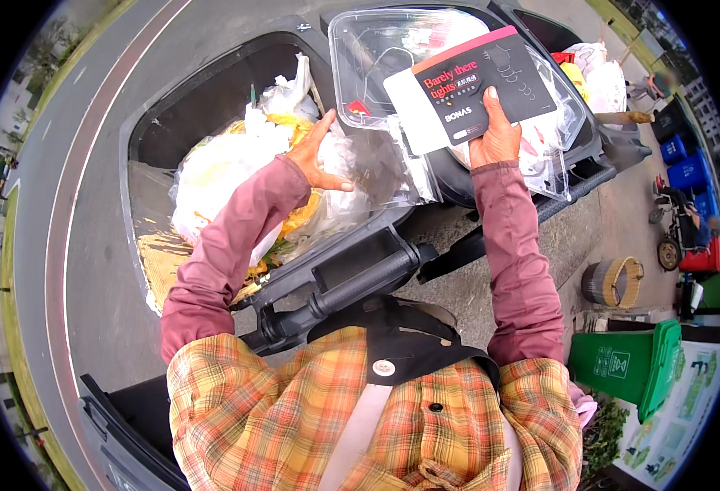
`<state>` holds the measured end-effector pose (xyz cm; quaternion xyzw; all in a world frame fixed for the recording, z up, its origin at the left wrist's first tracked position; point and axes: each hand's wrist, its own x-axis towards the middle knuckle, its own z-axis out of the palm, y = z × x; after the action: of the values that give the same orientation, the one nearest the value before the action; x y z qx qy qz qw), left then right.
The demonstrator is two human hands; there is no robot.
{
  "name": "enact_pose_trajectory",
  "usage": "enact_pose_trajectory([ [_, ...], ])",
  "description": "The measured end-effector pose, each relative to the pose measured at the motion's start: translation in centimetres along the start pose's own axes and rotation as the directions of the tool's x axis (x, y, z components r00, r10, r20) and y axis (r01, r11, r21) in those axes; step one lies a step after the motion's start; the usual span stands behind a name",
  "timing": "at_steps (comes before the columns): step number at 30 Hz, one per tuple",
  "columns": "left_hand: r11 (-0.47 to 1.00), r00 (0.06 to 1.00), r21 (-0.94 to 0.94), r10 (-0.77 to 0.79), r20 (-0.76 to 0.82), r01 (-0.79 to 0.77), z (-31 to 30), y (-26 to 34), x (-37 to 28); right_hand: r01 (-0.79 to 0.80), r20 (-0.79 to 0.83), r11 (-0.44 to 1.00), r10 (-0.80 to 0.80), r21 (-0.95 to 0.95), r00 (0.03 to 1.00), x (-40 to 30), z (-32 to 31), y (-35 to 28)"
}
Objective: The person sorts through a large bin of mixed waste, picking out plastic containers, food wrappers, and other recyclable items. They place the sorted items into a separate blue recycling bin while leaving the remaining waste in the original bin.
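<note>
My right hand (496, 136) grips a flat black, white and red Bonas tights package (485, 86), thumb on its printed face. It hovers above a bin (574, 175) heaped with refuse. Under the package lies a clear plastic tray (360, 67). My left hand (318, 154) has its fingers spread over the left wheeled bin (169, 116), with nothing visibly held. Below it are white plastic bags (225, 178), yellow scraps (292, 129) and a piece of cardboard (160, 261). A clear plastic sleeve (390, 175) lies between the two bins; whether my left hand touches it is unclear.
The left bin's handle bar (360, 279) runs close before my body. Another bin with bagged waste (602, 83) stands at the upper right. A wicker basket (611, 282), a green bin (614, 359), blue bins (685, 166) and a wheeled vehicle (673, 227) are on the right.
</note>
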<state>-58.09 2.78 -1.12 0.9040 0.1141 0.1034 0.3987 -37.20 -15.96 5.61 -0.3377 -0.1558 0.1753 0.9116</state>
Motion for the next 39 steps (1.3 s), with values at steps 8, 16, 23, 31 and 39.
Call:
enact_pose_trajectory([
  [8,0.888,0.996,-0.460,0.020,0.085,0.021,3.0,4.3,0.9,0.156,-0.085,0.987,-0.152,0.032,0.985,-1.5,0.2,-4.6],
  [16,0.855,0.945,0.416,-0.326,-0.033,0.309,-2.5,-3.7,-5.3,0.397,-0.339,0.914,-0.349,0.081,0.874,3.1,-17.7,-18.1],
  [23,0.941,0.966,0.337,0.057,-0.254,0.033,0.7,7.2,2.2,0.109,-0.362,0.991,-0.072,0.082,0.929,-5.2,-25.4,-22.4],
  [31,0.734,0.811,-0.611,0.147,0.567,0.294,27.0,29.3,6.3,-0.208,-0.302,0.943,0.284,0.258,0.910,-14.8,-33.4,-23.4],
  [39,0.660,0.555,-0.332,-0.155,0.817,0.674,45.9,32.2,10.6,0.286,-0.827,0.930,0.033,0.232,0.561,-30.8,-55.8,-33.2],
])
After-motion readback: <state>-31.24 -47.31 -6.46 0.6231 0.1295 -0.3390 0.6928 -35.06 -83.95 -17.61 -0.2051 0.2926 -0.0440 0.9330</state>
